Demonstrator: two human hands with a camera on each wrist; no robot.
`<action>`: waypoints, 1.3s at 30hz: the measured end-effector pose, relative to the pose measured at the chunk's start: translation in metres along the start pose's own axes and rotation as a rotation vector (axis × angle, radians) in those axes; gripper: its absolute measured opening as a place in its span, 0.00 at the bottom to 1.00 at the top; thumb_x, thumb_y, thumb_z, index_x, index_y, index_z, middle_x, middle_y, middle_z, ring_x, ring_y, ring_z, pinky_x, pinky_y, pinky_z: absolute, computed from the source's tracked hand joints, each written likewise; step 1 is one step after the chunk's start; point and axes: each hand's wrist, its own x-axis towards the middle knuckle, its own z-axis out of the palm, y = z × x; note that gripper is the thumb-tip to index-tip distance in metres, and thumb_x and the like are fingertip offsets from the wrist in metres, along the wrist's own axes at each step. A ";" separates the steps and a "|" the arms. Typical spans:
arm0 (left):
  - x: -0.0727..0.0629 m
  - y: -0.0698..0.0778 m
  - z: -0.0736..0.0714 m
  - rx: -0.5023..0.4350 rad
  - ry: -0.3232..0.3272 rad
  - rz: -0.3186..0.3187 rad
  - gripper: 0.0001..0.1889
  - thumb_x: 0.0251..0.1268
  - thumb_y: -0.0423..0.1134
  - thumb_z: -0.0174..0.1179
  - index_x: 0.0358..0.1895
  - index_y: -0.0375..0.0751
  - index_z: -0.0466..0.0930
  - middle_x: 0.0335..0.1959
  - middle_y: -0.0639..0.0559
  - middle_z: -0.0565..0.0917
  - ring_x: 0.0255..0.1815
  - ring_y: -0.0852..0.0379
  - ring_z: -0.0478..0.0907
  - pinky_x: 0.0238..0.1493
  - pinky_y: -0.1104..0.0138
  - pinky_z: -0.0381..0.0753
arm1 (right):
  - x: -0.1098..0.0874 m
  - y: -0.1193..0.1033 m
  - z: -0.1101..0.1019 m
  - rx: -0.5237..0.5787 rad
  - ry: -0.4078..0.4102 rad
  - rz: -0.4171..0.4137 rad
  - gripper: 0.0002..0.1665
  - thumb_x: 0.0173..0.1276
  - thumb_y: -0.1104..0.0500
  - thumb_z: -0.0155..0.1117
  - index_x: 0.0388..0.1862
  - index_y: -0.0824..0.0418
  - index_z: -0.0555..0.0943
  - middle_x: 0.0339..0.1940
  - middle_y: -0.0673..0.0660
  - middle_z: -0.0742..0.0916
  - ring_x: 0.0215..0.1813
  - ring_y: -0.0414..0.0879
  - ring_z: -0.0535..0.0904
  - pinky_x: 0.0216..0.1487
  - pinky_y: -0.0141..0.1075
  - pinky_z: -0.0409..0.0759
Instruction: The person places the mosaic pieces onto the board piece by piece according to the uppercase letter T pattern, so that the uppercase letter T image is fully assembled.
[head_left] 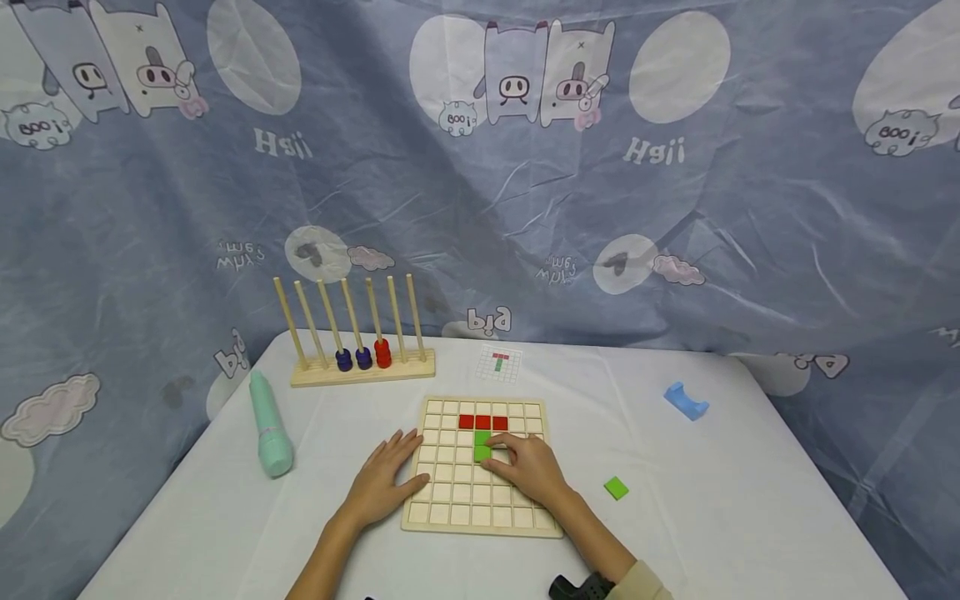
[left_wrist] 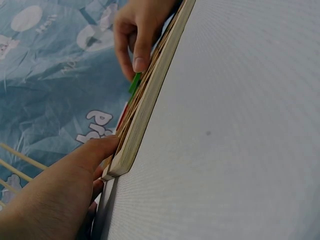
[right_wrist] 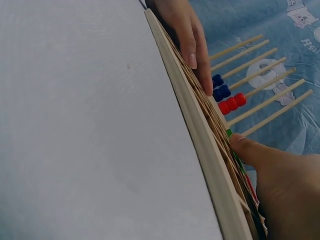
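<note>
A wooden grid board [head_left: 450, 493] lies on the white table in the head view. Three red square tiles [head_left: 483, 422] form a row in its upper part, and a green tile [head_left: 482, 437] sits directly below the middle one. My right hand [head_left: 531, 468] pinches a second green tile [head_left: 482, 454] between thumb and fingers in the square beneath; in the left wrist view this tile [left_wrist: 134, 84] looks tilted at the fingertips. My left hand [head_left: 381, 485] rests on the board's left edge, fingers extended and thumb on the rim. Another green tile [head_left: 617, 488] lies on the table to the right.
Behind the board lies a grid card [head_left: 498, 364] with a red and green T. A peg rack [head_left: 363, 372] with blue and red beads stands at the back left, near a mint-green microphone-shaped object [head_left: 270, 427]. A blue curved piece [head_left: 686, 402] lies far right.
</note>
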 end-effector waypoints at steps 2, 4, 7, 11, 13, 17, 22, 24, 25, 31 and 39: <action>0.000 0.000 0.000 -0.001 0.000 0.002 0.36 0.59 0.59 0.56 0.67 0.44 0.64 0.69 0.52 0.62 0.71 0.49 0.51 0.70 0.54 0.46 | 0.000 0.001 0.001 -0.014 -0.001 -0.001 0.19 0.52 0.42 0.69 0.40 0.48 0.84 0.07 0.36 0.62 0.13 0.31 0.54 0.38 0.38 0.72; -0.001 0.000 -0.001 -0.002 -0.002 0.000 0.36 0.59 0.59 0.56 0.68 0.44 0.63 0.69 0.51 0.62 0.71 0.49 0.51 0.70 0.54 0.46 | -0.001 0.001 0.002 -0.021 0.001 -0.002 0.19 0.52 0.42 0.69 0.40 0.48 0.84 0.07 0.36 0.62 0.13 0.31 0.54 0.36 0.37 0.71; -0.001 0.000 -0.001 -0.002 -0.001 -0.001 0.36 0.59 0.59 0.56 0.67 0.44 0.64 0.69 0.51 0.62 0.71 0.49 0.51 0.70 0.53 0.46 | -0.001 0.001 0.003 -0.024 0.004 -0.005 0.19 0.52 0.42 0.69 0.40 0.48 0.84 0.07 0.36 0.62 0.13 0.31 0.54 0.38 0.38 0.73; -0.001 0.000 -0.001 -0.003 0.003 -0.001 0.36 0.59 0.59 0.56 0.67 0.44 0.64 0.69 0.51 0.62 0.71 0.49 0.51 0.69 0.53 0.46 | -0.001 0.001 0.003 -0.021 0.006 -0.008 0.19 0.52 0.41 0.69 0.40 0.48 0.84 0.07 0.36 0.62 0.13 0.31 0.54 0.43 0.42 0.75; -0.001 0.000 -0.001 -0.001 0.003 -0.001 0.36 0.59 0.59 0.56 0.67 0.44 0.64 0.69 0.51 0.62 0.71 0.49 0.51 0.69 0.53 0.46 | -0.001 0.001 0.003 -0.025 0.006 -0.010 0.19 0.52 0.41 0.69 0.40 0.48 0.84 0.07 0.36 0.62 0.13 0.31 0.54 0.43 0.42 0.75; -0.001 0.000 -0.001 0.002 0.001 -0.004 0.36 0.59 0.58 0.57 0.68 0.45 0.63 0.69 0.51 0.62 0.71 0.49 0.51 0.70 0.53 0.46 | -0.001 0.001 0.004 -0.028 0.009 -0.017 0.19 0.51 0.41 0.70 0.40 0.47 0.84 0.07 0.36 0.62 0.13 0.31 0.54 0.40 0.40 0.73; -0.002 0.000 -0.001 -0.001 0.009 0.005 0.36 0.59 0.58 0.57 0.67 0.44 0.64 0.69 0.50 0.62 0.71 0.48 0.52 0.69 0.52 0.46 | -0.001 0.001 0.004 -0.030 0.010 -0.019 0.19 0.51 0.41 0.70 0.40 0.47 0.84 0.07 0.36 0.62 0.13 0.31 0.54 0.40 0.41 0.74; -0.002 0.000 -0.001 -0.003 0.013 0.007 0.36 0.59 0.58 0.57 0.67 0.44 0.64 0.69 0.50 0.62 0.71 0.47 0.52 0.69 0.52 0.47 | -0.001 0.001 0.004 -0.029 0.008 -0.017 0.19 0.51 0.41 0.69 0.40 0.47 0.84 0.07 0.36 0.62 0.13 0.31 0.55 0.41 0.42 0.74; -0.002 0.000 -0.001 -0.003 0.013 0.007 0.36 0.59 0.58 0.57 0.67 0.44 0.64 0.69 0.50 0.62 0.71 0.47 0.52 0.69 0.52 0.47 | -0.001 0.002 0.005 -0.030 0.009 -0.017 0.19 0.52 0.40 0.69 0.40 0.47 0.84 0.08 0.36 0.62 0.13 0.31 0.55 0.42 0.43 0.75; -0.002 -0.001 -0.001 -0.005 0.001 0.001 0.36 0.59 0.59 0.56 0.68 0.45 0.63 0.69 0.51 0.62 0.71 0.49 0.51 0.70 0.53 0.46 | -0.002 0.001 0.004 -0.022 0.005 -0.009 0.20 0.53 0.40 0.68 0.40 0.48 0.84 0.08 0.36 0.62 0.13 0.31 0.55 0.44 0.46 0.75; -0.001 0.000 0.000 -0.004 0.018 0.012 0.36 0.59 0.59 0.57 0.67 0.45 0.65 0.68 0.51 0.63 0.71 0.49 0.52 0.69 0.52 0.48 | -0.003 0.001 -0.001 -0.023 -0.009 0.001 0.20 0.53 0.41 0.69 0.41 0.48 0.84 0.08 0.37 0.63 0.13 0.31 0.55 0.49 0.50 0.75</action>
